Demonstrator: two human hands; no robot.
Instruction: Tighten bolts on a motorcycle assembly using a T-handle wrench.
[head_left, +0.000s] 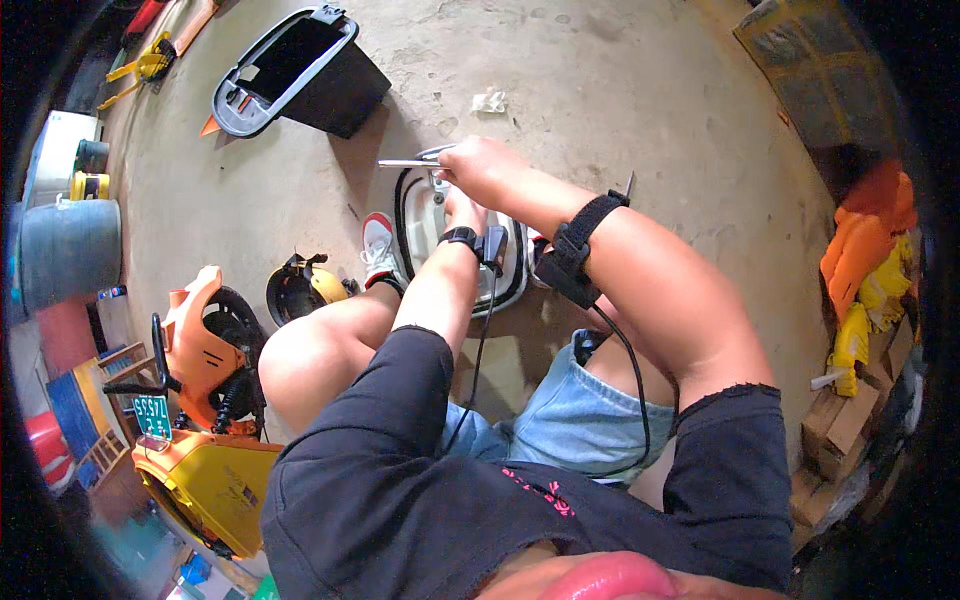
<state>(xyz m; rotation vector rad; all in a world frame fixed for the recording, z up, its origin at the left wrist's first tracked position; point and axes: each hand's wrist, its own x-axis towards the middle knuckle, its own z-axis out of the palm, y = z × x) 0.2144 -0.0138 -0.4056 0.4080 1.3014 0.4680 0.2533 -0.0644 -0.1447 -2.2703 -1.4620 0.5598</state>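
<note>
Between my feet lies a white shell-like part [427, 215] with a dark rubber rim and a hollow inner side. Over its far end, my right hand [478, 165] is closed round a slim silver metal tool [408, 163] that points left, roughly level. Just below it my left hand [461, 208] reaches into the hollow of the shell. Its fingers are mostly hidden behind the right hand and the shell's inner parts, so what they touch cannot be made out.
A black storage bucket [350, 95] with a grey rim stands ahead on the left. A yellow helmet-like shell [305, 288] and an orange-yellow scooter [205, 340] are at my left. Crumpled white paper [489, 101] lies ahead; cardboard boxes [845, 425] stand at the right.
</note>
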